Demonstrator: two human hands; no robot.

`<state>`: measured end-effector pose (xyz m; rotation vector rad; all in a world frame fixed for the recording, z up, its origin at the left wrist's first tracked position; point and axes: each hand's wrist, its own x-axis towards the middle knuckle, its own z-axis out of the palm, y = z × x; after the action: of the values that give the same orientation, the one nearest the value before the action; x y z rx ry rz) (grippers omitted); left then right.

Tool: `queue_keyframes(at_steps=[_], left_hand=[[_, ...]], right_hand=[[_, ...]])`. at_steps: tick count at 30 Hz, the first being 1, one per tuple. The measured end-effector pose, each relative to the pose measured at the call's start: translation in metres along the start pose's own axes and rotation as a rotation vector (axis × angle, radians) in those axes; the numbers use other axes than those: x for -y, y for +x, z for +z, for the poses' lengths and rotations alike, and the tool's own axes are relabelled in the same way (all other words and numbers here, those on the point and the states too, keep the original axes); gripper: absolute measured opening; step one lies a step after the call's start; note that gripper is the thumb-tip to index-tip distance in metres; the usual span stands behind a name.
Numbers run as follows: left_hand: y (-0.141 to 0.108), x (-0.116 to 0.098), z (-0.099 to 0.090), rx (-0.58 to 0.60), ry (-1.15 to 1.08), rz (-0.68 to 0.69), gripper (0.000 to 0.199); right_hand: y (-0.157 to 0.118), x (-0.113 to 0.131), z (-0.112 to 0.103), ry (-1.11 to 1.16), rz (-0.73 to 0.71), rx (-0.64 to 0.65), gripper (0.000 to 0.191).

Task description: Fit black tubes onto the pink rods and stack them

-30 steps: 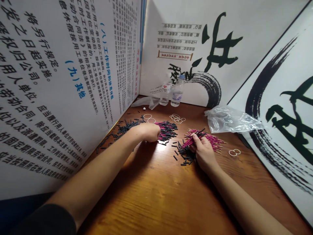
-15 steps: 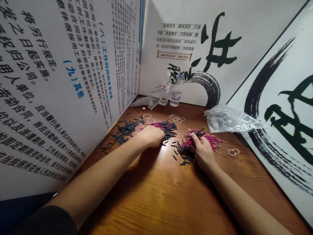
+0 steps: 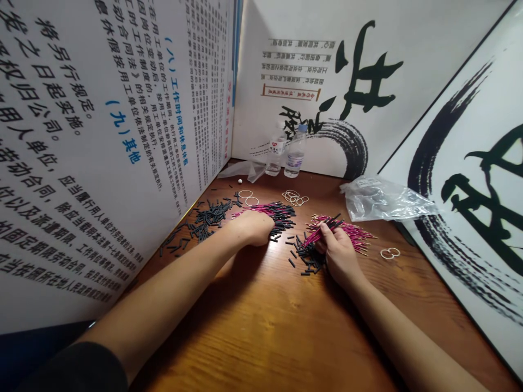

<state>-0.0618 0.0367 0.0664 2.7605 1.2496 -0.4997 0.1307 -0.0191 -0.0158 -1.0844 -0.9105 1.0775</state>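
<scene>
"(九)其他" on left board [image 3: 102,136]

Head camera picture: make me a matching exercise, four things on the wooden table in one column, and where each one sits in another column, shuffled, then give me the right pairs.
Things:
1. two water bottles
2. clear plastic bag
3. loose black tubes
4. pair of rubber bands

Places:
A. along the foot of the left text board
B. in the far corner where the boards meet
C. near the right board, right of the right hand
D. far right, beyond the pink sticks

Pairs: 1-B, 2-D, 3-A, 4-C
</scene>
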Motion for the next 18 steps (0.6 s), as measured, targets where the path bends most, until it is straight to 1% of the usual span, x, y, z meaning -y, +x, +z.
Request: queue_keyframes(at_steps=[2, 4, 7, 9, 10, 12, 14, 16, 18], left_hand=[[0.0, 0.001, 0.0, 0.003, -0.01, 0.012, 0.021], [0.001, 0.001, 0.0, -0.03, -0.027, 0.024, 0.018], [0.007, 0.0, 0.003, -0.149, -0.13, 0.075, 0.018], [0.013, -0.001, 0.007, -0.253, -0.262, 0.149, 0.02], [0.015, -0.001, 0.009, -0.266, -0.316, 0.177, 0.02], [0.019, 0.002, 0.012, -0.253, -0.369, 0.186, 0.02], [0.021, 0.005, 0.014, -0.239, -0.302, 0.161, 0.019], [0.02, 0.007, 0.015, -0.197, -0.24, 0.172, 0.016], [0.019, 0.006, 0.016, -0.196, -0.185, 0.198, 0.016]], right_hand=[[0.0, 0.0, 0.0, -0.005, 0.001, -0.003, 0.045], [0.0, 0.0, 0.0, -0.009, 0.003, -0.001, 0.045], [0.0, 0.002, 0.001, -0.01, 0.003, 0.005, 0.044], [-0.001, 0.003, 0.002, -0.007, 0.0, 0.004, 0.045], [-0.001, 0.003, 0.002, -0.005, -0.002, 0.0, 0.045], [-0.001, 0.003, 0.002, 0.0, 0.0, 0.0, 0.045], [-0.001, 0.003, 0.002, 0.002, 0.002, 0.002, 0.045], [-0.001, 0.002, 0.002, 0.001, 0.001, 0.003, 0.045], [-0.001, 0.002, 0.001, 0.002, 0.001, 0.003, 0.044]])
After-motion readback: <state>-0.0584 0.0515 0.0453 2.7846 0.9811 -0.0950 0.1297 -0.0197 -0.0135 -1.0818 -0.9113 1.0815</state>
